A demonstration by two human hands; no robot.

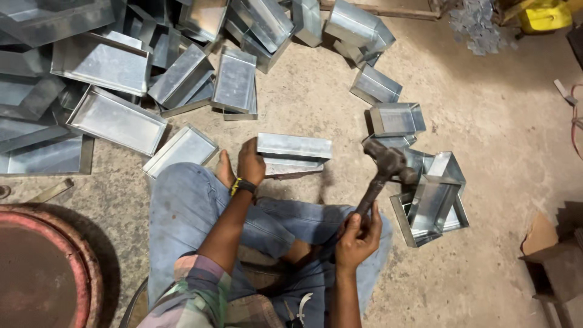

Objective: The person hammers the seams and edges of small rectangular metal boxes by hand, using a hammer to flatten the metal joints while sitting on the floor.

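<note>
Step — hammering a folded tray | left hand [251,163] clamped on metal tray [294,152], frame centre, on floor [498,121] | right hand [358,234] fisted around raised hammer [384,167] | next, likely — a square blow on the tray edge, clear of fingers.

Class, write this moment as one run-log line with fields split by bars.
left hand: steadies metal tray on floor | right hand: grips hammer, raised | around: metal trays

Dim overhead light, soft shadows, glare on metal trays [118,121], hammer [382,170] blurred
</note>
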